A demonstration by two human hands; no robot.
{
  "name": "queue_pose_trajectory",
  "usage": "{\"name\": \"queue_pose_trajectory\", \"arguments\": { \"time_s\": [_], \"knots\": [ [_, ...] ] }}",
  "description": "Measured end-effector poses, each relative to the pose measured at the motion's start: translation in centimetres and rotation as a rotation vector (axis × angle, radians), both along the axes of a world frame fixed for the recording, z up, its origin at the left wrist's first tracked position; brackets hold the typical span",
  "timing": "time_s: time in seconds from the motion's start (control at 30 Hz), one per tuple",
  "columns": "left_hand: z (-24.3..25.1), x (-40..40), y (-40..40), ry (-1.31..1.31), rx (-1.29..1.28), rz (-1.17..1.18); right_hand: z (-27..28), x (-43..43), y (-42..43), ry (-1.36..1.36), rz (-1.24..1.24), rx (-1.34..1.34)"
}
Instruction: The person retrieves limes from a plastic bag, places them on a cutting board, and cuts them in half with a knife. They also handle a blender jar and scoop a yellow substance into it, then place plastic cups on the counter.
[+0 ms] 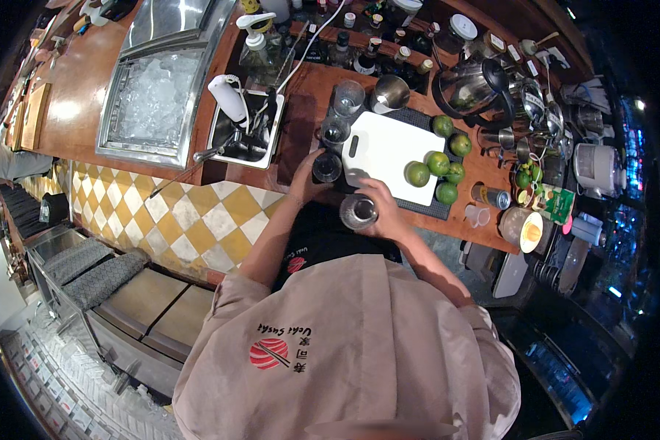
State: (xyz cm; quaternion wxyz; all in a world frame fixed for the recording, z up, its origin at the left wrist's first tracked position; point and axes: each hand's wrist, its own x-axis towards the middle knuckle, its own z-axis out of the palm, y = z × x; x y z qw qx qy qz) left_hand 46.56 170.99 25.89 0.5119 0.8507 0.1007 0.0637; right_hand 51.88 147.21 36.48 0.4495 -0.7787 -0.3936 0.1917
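Note:
My right hand (388,209) is closed around a textured glass tumbler (357,213), held in front of my waist off the counter's near edge. My left hand (307,179) curls around a second, dark-looking glass (326,167) at the counter's edge. Beyond that one, another glass (335,131) and a clear glass (349,98) stand in a row, with a metal shaker cup (390,93) beside them. To the right lies a white cutting board (385,148) on a black bar mat (412,115). Several green limes (438,163) rest on the board's right part and the mat.
A small sink (242,148) holding a white corded appliance (228,99) and an ice bin (157,99) are on the left. Bottles (367,63) line the back. A kettle (476,88), a can (490,195) and a plastic cup (476,215) stand right. Another person (16,159) is far left.

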Motion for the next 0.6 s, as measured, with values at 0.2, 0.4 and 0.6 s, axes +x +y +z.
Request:
{"name": "queue_pose_trajectory", "arguments": {
  "time_s": [0.2,0.4,0.6],
  "knots": [
    [8.7,-3.2,3.7,0.353,-0.248,-0.130,5.0,-1.1,0.2,0.276,-0.381,-0.082],
    [23.6,-0.6,2.5,0.088,-0.576,-0.254,8.6,-0.6,5.1,0.129,-0.202,-0.097],
    [30.2,3.2,3.6,0.124,-0.086,-0.336,11.6,-0.6,8.2,0.071,-0.220,0.207]
  ]
}}
